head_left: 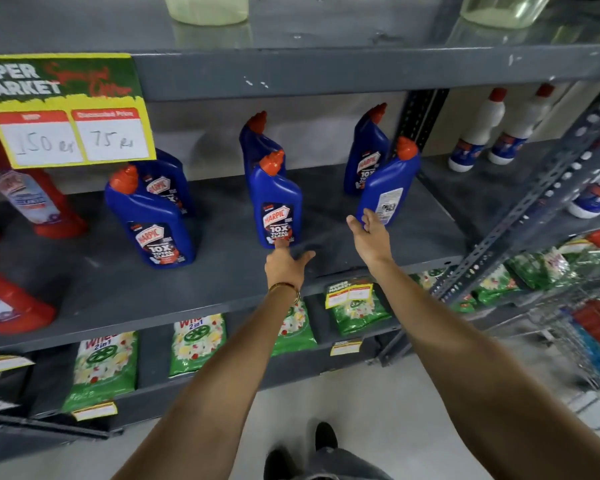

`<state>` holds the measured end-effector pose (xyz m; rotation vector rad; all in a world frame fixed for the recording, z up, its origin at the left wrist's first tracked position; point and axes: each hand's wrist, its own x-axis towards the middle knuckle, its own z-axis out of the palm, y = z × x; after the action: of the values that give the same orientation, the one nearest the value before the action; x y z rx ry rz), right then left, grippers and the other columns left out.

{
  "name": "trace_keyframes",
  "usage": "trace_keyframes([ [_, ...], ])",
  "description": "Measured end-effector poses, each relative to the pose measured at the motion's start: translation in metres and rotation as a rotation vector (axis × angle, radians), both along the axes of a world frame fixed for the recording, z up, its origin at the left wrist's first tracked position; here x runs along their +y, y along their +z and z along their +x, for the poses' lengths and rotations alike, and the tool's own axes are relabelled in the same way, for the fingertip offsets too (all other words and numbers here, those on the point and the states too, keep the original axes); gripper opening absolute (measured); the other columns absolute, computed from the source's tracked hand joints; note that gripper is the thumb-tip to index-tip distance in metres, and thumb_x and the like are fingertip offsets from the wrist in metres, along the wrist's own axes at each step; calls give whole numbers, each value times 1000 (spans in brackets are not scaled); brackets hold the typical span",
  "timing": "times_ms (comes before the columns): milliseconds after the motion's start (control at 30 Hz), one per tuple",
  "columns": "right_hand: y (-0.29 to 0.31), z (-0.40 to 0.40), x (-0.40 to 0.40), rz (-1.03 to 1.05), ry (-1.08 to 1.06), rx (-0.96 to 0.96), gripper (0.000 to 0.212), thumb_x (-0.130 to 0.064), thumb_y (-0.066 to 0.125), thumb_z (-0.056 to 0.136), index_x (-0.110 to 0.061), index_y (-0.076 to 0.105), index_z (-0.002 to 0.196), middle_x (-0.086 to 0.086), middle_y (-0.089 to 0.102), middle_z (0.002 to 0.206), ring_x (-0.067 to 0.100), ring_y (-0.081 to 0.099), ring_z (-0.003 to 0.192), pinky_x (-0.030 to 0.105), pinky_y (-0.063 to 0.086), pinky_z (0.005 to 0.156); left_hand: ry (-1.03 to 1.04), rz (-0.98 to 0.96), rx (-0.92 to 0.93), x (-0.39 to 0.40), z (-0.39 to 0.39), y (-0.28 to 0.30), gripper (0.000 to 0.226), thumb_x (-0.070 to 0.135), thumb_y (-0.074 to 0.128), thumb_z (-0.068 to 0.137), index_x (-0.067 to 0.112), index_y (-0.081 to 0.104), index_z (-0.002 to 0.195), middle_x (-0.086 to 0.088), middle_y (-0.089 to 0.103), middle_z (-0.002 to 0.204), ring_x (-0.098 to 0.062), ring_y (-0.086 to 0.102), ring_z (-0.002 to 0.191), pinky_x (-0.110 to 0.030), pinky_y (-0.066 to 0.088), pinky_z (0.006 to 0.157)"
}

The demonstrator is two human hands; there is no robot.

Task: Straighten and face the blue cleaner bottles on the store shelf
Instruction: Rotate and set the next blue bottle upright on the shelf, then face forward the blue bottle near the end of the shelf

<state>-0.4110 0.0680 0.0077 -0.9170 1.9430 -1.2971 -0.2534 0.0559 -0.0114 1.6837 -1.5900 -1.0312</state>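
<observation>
Several blue cleaner bottles with orange caps stand in pairs on the grey shelf (222,278). The left front bottle (153,220) and the middle front bottle (278,202) show their labels. The right front bottle (390,183) is turned, with its back label outward. One more bottle stands behind each front one. My left hand (286,263) is open, with fingertips against the base of the middle front bottle. My right hand (369,233) is open and touches the lower left side of the turned right bottle.
Red cleaner bottles (32,202) stand at the left under a yellow price sign (66,109). White bottles (482,133) sit on the neighbouring shelf to the right, beyond a perforated metal upright (534,202). Green detergent packs (101,368) fill the shelf below.
</observation>
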Motion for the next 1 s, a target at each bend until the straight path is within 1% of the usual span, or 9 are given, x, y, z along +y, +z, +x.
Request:
trace_keyframes([
  [67,-1,-16,9,15,-28,53,13,-37,51,91,-34,54,104,-7,56,103,26,47,109,32,36,95,-38,-5,6,2,-15,4,61,36,71,76,4,47,122,-21,63,112,-38,57,107,-41,47,85],
  [100,0,-26,13,8,-35,66,12,-37,51,91,-33,54,102,-7,56,101,25,47,107,32,36,93,-63,-16,4,1,-24,6,66,37,70,77,4,43,128,-21,62,116,-38,56,110,-41,46,87],
  [133,2,-33,16,12,-41,59,27,-35,50,92,-24,55,115,-1,59,113,27,49,114,33,37,96,-90,-29,-9,0,-32,8,71,38,69,78,4,39,132,-21,60,121,-38,54,114,-41,45,90],
  [200,7,-51,19,31,-68,54,51,-33,50,93,-11,40,138,11,51,138,28,47,128,35,36,102,-138,-56,-41,-4,-49,12,76,39,66,79,3,33,138,-22,57,127,-37,51,120,-43,43,93],
  [500,19,-127,-7,99,85,12,71,-38,56,89,-9,25,146,12,38,149,25,39,136,35,33,109,-144,-29,52,-28,-132,26,80,34,70,77,4,32,140,-21,49,138,-35,46,127,-40,42,97],
  [667,20,-150,-27,48,277,-16,52,-33,64,85,-14,48,130,1,58,126,18,56,114,35,45,94,-141,-47,81,-42,-160,26,61,21,79,68,1,50,117,-17,62,121,-31,59,110,-28,43,79],
  [767,18,-158,-36,39,383,-69,46,-26,64,85,-13,49,126,1,59,117,14,57,103,27,45,83,-100,-50,137,-47,-166,23,65,16,81,64,2,50,119,-16,62,121,-30,59,111,-35,48,89],
  [867,13,-160,-40,26,428,-105,39,-24,66,84,-16,51,119,7,62,122,17,60,103,35,51,91,-100,-64,161,-49,-168,17,65,13,79,66,3,49,123,-18,61,124,-31,59,112,-39,48,94],
  [1000,13,-163,-43,5,465,-103,45,-24,68,82,-11,50,122,9,63,121,22,63,105,43,51,96,-106,-75,172,-49,-172,16,59,8,73,73,1,47,125,-20,59,127,-32,58,114,-37,46,95],
])
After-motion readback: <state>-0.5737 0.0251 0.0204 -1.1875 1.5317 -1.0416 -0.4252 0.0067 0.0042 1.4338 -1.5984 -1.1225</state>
